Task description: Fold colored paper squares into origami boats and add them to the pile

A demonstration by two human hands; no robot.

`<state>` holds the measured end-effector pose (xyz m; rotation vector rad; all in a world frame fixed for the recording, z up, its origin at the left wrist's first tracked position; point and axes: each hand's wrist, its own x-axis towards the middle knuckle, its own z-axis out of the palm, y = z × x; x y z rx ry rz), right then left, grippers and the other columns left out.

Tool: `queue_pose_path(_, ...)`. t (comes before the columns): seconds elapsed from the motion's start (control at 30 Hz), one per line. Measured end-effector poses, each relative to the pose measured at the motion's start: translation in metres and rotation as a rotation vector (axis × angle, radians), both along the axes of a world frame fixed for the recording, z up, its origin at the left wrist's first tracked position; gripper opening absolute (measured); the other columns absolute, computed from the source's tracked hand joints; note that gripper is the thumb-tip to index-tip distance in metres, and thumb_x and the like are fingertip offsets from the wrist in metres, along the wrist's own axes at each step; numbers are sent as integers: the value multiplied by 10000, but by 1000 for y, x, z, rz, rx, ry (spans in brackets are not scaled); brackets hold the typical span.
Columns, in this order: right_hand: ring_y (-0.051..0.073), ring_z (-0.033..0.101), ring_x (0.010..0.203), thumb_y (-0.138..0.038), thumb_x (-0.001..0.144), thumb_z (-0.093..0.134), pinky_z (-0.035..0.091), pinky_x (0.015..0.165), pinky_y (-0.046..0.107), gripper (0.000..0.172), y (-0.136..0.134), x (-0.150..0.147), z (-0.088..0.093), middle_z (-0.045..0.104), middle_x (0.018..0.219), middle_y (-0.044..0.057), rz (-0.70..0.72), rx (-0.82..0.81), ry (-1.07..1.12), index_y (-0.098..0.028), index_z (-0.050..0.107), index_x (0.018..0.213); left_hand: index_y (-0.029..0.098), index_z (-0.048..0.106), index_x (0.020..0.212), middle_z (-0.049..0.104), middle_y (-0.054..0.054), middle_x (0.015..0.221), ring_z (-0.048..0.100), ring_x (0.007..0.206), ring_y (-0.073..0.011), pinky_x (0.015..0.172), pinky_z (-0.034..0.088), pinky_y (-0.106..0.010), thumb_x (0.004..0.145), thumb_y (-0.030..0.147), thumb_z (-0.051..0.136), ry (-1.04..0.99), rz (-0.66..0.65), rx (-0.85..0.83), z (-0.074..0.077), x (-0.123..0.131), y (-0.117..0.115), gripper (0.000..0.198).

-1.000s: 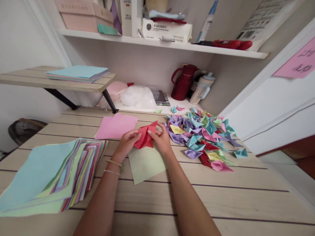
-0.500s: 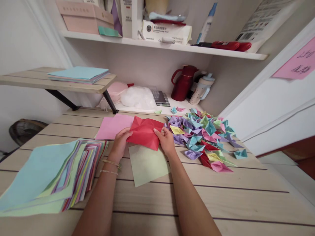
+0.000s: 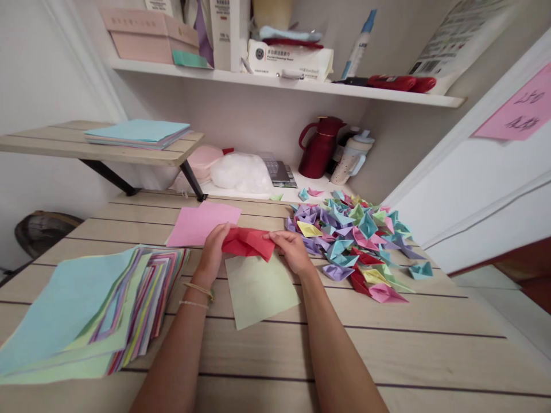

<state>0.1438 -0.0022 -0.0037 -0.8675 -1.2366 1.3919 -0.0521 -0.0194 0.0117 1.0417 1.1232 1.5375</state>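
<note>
A creased red sheet of paper (image 3: 247, 243), partly folded together, is held up between both hands. My left hand (image 3: 214, 248) pinches its left end, with the fingers behind it. At the right end, my right hand (image 3: 293, 248) grips the paper between thumb and fingers. Just below lies a flat pale green sheet (image 3: 260, 292) on the wooden table. Pink sheets (image 3: 198, 223) lie behind my left hand. To the right of my right hand is a heap of folded paper boats (image 3: 344, 229) in many colours.
A fanned stack of coloured paper (image 3: 86, 304) covers the table's left side. Behind it stands a small raised shelf (image 3: 189, 150) on black legs, bearing more paper (image 3: 138, 131). A red jug (image 3: 321, 148) and a pale bottle (image 3: 350, 158) stand at the back under a white shelf (image 3: 387, 94).
The red paper was spread wider and taller; now it is folded in to a narrower band. My right hand has shifted slightly and turned inward, and both hands still hold the paper.
</note>
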Motion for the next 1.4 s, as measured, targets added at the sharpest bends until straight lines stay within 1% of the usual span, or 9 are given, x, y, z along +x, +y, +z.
queue_pose_path(0.13,164,634,717,-357,665,759,506,668,273,494,-2,-7,2,707,773,9,23,21,-39,-234,657,1133,220,487,1206,688,-28,933,654,822,-165,744,505,-270,621,181,717,-45,135,-42,-1,4,0,630)
queue_pose_path(0.2,155,635,723,-373,693,736,508,671,266,563,-2,-8,5,705,815,-3,8,22,-50,-261,593,1226,203,519,1174,696,-36,930,657,819,-165,755,504,-271,609,184,736,-43,117,-35,-1,4,0,605)
queue_pose_path(0.43,192,624,856,-376,634,768,497,798,305,310,0,-10,4,706,922,32,-134,80,-207,-199,719,883,144,638,1023,712,-76,931,656,802,-185,739,499,-284,591,293,780,12,-22,-27,2,6,-1,479)
queue_pose_path(0.63,144,629,692,-316,561,822,506,667,275,380,3,-11,0,701,796,-7,-184,-78,113,-206,663,889,130,635,914,668,-36,804,604,710,-130,699,470,-246,603,346,773,34,216,1,-2,5,4,402)
queue_pose_path(0.77,141,616,694,-279,570,821,496,701,291,268,8,-9,-1,684,750,-16,-345,32,165,-210,669,780,158,602,872,568,30,707,500,576,-76,568,411,-193,592,377,777,42,392,29,-3,3,6,396)
queue_pose_path(1.0,238,548,1116,-259,645,779,328,1046,427,52,4,-10,2,660,1094,56,-309,397,-195,-253,727,643,160,631,679,633,-31,629,575,572,-150,566,450,-255,677,608,642,111,-125,-100,2,10,1,448)
queue_pose_path(1.13,243,483,1234,-271,638,789,337,1057,386,144,-3,-16,6,573,1275,71,-132,354,-219,-255,761,779,160,638,676,647,-13,606,606,589,-163,628,479,-277,620,507,735,61,-94,-113,-3,12,2,365)
queue_pose_path(1.27,220,646,981,-301,626,788,492,892,368,414,-6,-20,7,670,1134,57,95,148,-85,-250,718,1031,151,625,668,622,12,557,584,547,-142,620,480,-271,611,443,747,-24,-52,-99,-8,9,5,321)
queue_pose_path(1.4,221,638,1003,-274,610,787,502,876,337,453,-5,-19,7,673,1150,43,73,176,-96,-242,707,1054,153,608,662,621,28,568,565,537,-122,602,473,-251,616,372,744,-35,-42,-94,-6,9,3,262)
